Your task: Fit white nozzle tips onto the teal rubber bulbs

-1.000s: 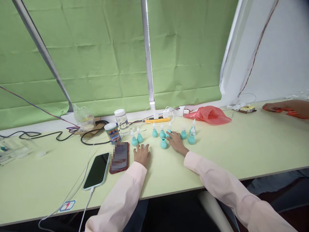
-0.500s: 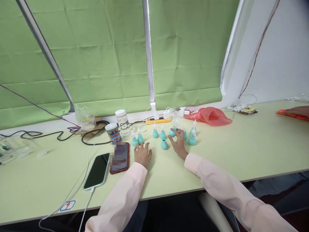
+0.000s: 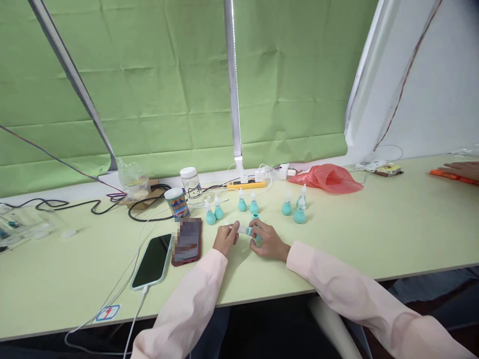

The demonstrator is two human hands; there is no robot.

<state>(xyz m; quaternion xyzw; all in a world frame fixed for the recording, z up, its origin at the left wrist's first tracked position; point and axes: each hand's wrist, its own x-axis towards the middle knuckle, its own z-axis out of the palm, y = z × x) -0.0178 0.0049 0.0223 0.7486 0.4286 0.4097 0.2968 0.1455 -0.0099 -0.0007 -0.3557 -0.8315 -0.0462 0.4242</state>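
Several small teal nasal aspirators with clear pointed nozzles stand on the table. My right hand (image 3: 270, 240) is closed round the teal bulb of one aspirator (image 3: 248, 231), tilted on its side with its nozzle toward the left. The fingers of my left hand (image 3: 225, 239) pinch that clear nozzle. Just behind my right fingers stands a teal bulb without a nozzle (image 3: 255, 216), partly hidden. Two upright aspirators (image 3: 210, 217) are beyond my left hand, two more (image 3: 242, 205) farther back, and three (image 3: 299, 215) to the right.
Left of my hands lie a red-cased phone (image 3: 187, 243) and a phone on a charging cable (image 3: 153, 261). Behind stand a printed can (image 3: 177, 203), a clear jar (image 3: 190, 182) and a yellow power strip (image 3: 247, 184). A red plastic bag (image 3: 327, 178) and another person's hand (image 3: 464, 170) are at right.
My right hand has brought an aspirator from the back row toward me and tipped it over. My left hand has moved right and closed on its nozzle.
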